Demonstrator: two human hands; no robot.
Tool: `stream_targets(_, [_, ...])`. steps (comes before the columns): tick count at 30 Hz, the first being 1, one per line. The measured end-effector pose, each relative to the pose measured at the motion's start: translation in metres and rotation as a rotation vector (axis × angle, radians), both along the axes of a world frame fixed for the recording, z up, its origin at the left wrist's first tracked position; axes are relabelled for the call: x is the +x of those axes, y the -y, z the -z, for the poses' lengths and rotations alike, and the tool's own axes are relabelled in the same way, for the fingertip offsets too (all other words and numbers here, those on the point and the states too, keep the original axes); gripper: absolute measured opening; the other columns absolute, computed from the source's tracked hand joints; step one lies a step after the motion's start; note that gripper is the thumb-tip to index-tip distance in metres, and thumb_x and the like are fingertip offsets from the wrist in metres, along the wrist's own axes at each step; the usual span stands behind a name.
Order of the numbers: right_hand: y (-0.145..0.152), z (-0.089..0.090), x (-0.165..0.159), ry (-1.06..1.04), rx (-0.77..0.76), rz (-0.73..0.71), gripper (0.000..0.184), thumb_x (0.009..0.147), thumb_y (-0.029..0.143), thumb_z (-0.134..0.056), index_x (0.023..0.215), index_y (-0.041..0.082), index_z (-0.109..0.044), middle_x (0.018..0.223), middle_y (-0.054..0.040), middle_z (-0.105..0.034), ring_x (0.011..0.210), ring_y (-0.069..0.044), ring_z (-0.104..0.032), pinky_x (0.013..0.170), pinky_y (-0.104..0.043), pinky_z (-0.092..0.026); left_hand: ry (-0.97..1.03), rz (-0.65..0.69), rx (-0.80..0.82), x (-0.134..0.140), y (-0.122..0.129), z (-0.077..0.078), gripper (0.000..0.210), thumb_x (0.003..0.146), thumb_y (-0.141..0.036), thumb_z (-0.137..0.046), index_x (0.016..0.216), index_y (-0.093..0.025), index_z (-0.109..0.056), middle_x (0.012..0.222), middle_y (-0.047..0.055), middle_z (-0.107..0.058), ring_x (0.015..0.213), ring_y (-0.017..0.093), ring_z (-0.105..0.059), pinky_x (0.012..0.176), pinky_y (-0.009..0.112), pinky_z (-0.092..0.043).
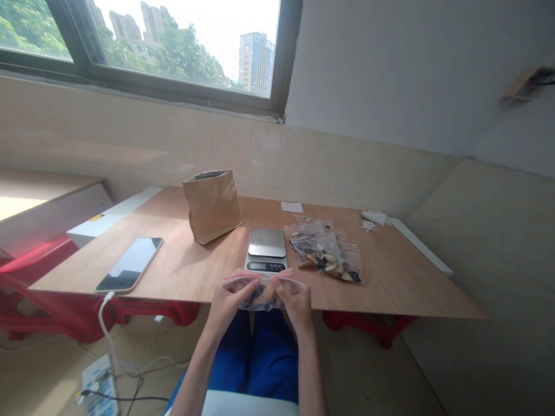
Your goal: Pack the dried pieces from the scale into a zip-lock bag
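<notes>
Between my two hands is a small clear zip bag (263, 296) with a red strip along its top and pale and dark dried pieces inside. My left hand (234, 294) pinches the bag's top edge on one side. On the other side, my right hand (293, 293) grips the same edge. The bag is just in front of the table's near edge, over my lap. Right behind it stands a kitchen scale (267, 244) with a bare steel plate. Several filled zip bags (327, 254) lie in an overlapping pile to the right of the scale.
A brown paper pouch (212, 205) stands upright with its top open, left of the scale. A phone (130, 264) with a charging cable lies at the table's left. White paper (292, 207) and crumpled scraps (373, 218) lie at the back. A power strip (99, 386) is on the floor.
</notes>
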State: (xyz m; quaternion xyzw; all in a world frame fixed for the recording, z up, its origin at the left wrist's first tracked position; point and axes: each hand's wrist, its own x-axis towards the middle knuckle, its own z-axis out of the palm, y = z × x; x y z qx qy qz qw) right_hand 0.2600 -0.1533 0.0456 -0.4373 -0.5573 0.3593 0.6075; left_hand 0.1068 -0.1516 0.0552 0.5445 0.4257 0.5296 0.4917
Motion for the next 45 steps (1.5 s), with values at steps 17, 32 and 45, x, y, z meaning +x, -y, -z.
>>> stream_targets(17, [0.003, -0.007, -0.002, 0.059, 0.072, -0.061, 0.010, 0.080, 0.025, -0.061, 0.076, 0.019, -0.069, 0.079, -0.0030, -0.065, 0.079, -0.016, -0.062, 0.075, -0.027, -0.048, -0.025, 0.020, 0.024, 0.003, 0.001, 0.003, 0.022, 0.072, -0.036, -0.069, 0.079, -0.016, -0.070, 0.081, 0.005, -0.069, 0.076, 0.016, -0.062, 0.068, 0.023, -0.048])
stream_targets(32, [0.005, -0.011, -0.013, 0.042, 0.116, 0.073, 0.008, 0.075, 0.022, -0.065, 0.068, 0.019, -0.068, 0.068, -0.0017, -0.064, 0.067, -0.015, -0.059, 0.065, -0.026, -0.048, -0.037, -0.171, 0.134, 0.018, 0.004, 0.004, 0.020, 0.072, -0.035, -0.068, 0.071, -0.015, -0.066, 0.074, 0.005, -0.066, 0.075, 0.017, -0.062, 0.068, 0.025, -0.049])
stream_targets(45, [0.003, 0.001, -0.014, 0.043, 0.083, 0.124, 0.019, 0.080, 0.030, -0.061, 0.066, 0.019, -0.066, 0.067, -0.0016, -0.060, 0.070, -0.016, -0.055, 0.066, -0.027, -0.043, 0.025, -0.162, -0.020, 0.014, 0.006, 0.009, 0.025, 0.075, -0.040, -0.065, 0.080, -0.016, -0.070, 0.079, 0.004, -0.069, 0.080, 0.019, -0.064, 0.073, 0.026, -0.050])
